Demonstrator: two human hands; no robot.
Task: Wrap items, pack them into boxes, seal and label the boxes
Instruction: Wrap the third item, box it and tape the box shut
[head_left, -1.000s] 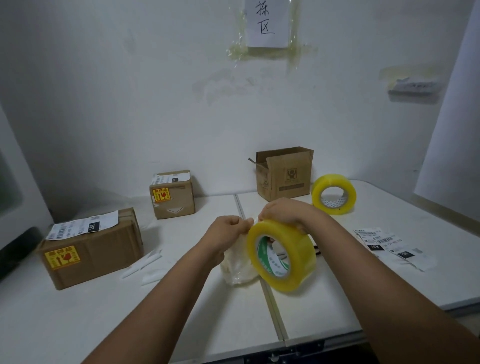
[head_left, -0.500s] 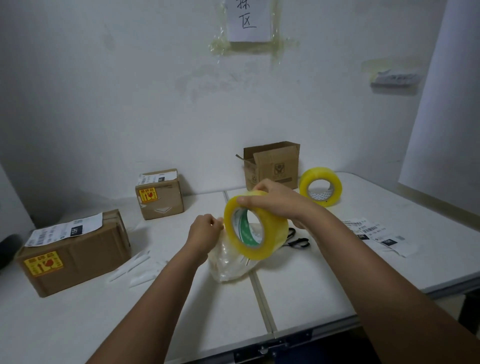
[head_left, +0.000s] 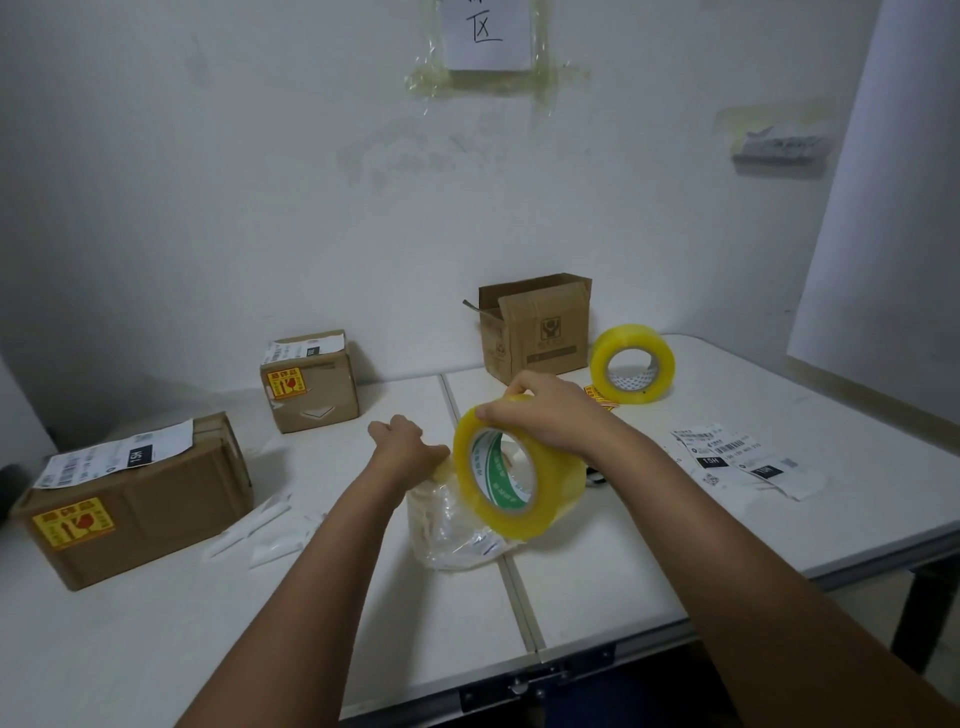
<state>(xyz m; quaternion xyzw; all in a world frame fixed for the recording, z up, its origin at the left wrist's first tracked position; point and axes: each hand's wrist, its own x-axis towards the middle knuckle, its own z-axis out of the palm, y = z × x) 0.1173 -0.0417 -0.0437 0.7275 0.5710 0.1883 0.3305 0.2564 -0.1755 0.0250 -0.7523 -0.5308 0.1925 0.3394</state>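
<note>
My right hand (head_left: 550, 415) grips a yellow tape roll (head_left: 519, 470) by its top and holds it upright above the table (head_left: 623, 582). Just left of the roll, my left hand (head_left: 408, 449) pinches the top of an item wrapped in clear plastic (head_left: 449, 525), which stands on the table under both hands. The free tape end between roll and wrap is too faint to make out. An open cardboard box (head_left: 537, 327) stands at the back by the wall.
Two sealed, labelled boxes sit at the left, the larger (head_left: 132, 499) near and the smaller (head_left: 311, 382) farther back. A second yellow tape roll (head_left: 632, 364) stands at the right rear. Shipping labels (head_left: 743, 462) lie right; white backing strips (head_left: 260, 530) lie left.
The tape roll rose from beside the wrapped item and stays held up over it. My left hand slid left along the wrap's top. The view shifted slightly.
</note>
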